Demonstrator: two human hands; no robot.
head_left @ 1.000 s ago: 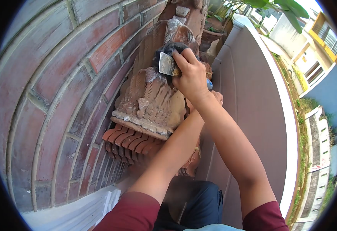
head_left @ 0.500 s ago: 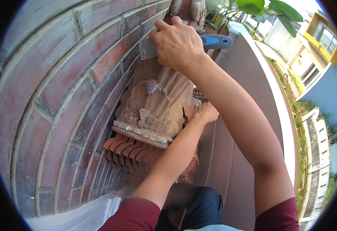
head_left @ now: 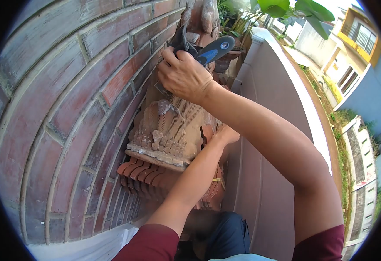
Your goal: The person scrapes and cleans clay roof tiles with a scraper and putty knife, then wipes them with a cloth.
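Note:
My right hand is closed round a scraper with a grey-and-blue handle. The handle points up to the right, and part of the blade shows below my fingers, close to the brick wall. Under it stands a carved stone ornament with ridged, leaf-like relief and a pale, chipped lower edge. My left hand is at the ornament's right side, fingers curled and mostly out of sight. What they grip, if anything, is hidden by the hand and my right forearm.
A brick wall rises close on the left. Stepped terracotta pieces lie beneath the ornament. On the right runs a low wall with a white top. Green leaves and a statue's lower part are at the top.
My right hand has moved down and slightly left with the scraper. Its handle now tilts upward, and the blade is more hidden. My left hand has shifted slightly left and down.

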